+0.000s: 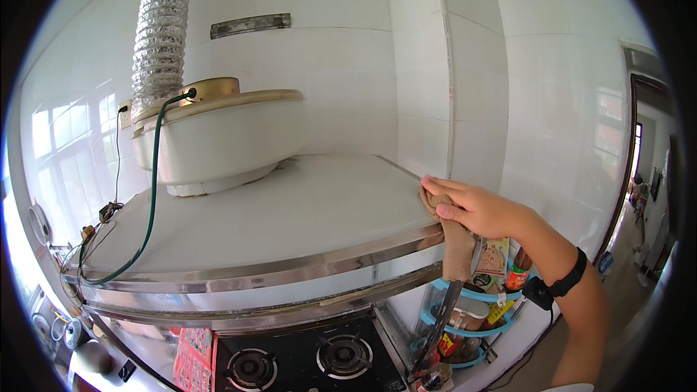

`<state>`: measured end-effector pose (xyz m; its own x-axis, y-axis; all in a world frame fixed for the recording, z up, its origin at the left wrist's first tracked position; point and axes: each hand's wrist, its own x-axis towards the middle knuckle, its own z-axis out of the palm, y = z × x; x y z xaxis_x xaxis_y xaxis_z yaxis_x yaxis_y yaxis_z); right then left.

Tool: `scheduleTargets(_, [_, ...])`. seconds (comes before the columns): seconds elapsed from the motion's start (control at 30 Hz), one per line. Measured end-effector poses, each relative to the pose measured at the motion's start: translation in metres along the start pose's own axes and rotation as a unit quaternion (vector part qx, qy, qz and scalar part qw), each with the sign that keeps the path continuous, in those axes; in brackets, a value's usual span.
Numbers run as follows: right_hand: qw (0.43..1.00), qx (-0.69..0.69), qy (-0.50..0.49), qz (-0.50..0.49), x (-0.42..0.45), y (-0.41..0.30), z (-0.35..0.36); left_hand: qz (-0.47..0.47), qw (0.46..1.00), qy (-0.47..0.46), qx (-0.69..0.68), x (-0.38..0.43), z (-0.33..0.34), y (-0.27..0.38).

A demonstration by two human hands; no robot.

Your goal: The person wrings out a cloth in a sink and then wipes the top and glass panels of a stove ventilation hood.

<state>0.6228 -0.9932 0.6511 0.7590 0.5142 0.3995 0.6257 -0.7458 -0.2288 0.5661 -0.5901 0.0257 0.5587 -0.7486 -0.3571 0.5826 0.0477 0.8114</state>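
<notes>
My right hand (472, 208) presses a folded brown cloth (458, 247) onto the right front corner of the range hood's flat white top (283, 207). Part of the cloth hangs down over the hood's metal edge. The thumb and fingers lie around the bunched upper part of the cloth. A black strap with a small device sits on the right forearm. My left hand is out of view. At the back left of the hood top stands the round white fan housing (223, 141), with a green cable (155, 158) running from its motor.
A silver flexible duct (162, 32) rises from the housing. Thin wires (109, 212) tangle at the hood's left corner. Below are a black two-burner gas stove (299, 359) and, at right, a blue tiered rack (474, 332) with bottles and packets. Tiled walls (348, 76) stand behind.
</notes>
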Motion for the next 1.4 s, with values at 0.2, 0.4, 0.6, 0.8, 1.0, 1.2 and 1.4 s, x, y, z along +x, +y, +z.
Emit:
scheduleTargets(0.2, [0.999,-0.010,-0.001,-0.041,0.022,0.009,-0.014,0.009,0.998,0.034,0.044,-0.002,0.015,0.014])
scheduleTargets(0.4, [0.996,-0.073,0.043,-0.029,0.097,0.033,-0.033,0.022,0.995,0.063,0.079,0.011,0.017,0.007])
scheduleTargets(0.6, [0.996,-0.021,-0.028,-0.077,0.151,0.011,0.000,0.086,0.991,0.097,0.037,-0.001,0.036,0.004])
scheduleTargets(0.8, [0.987,0.004,-0.153,0.047,0.133,0.005,0.001,0.100,0.981,0.112,0.121,-0.031,0.064,0.036])
scheduleTargets(1.0, [0.982,0.044,-0.149,0.110,0.093,0.022,-0.019,0.088,0.969,0.142,0.184,-0.036,0.073,0.043])
scheduleTargets(1.2, [0.987,0.048,-0.108,0.111,0.086,0.050,-0.011,0.116,0.955,0.138,0.238,-0.048,0.089,0.055])
scheduleTargets(1.4, [0.991,-0.021,-0.073,0.109,0.084,0.068,-0.007,0.092,0.986,0.090,0.106,-0.043,0.074,0.030])
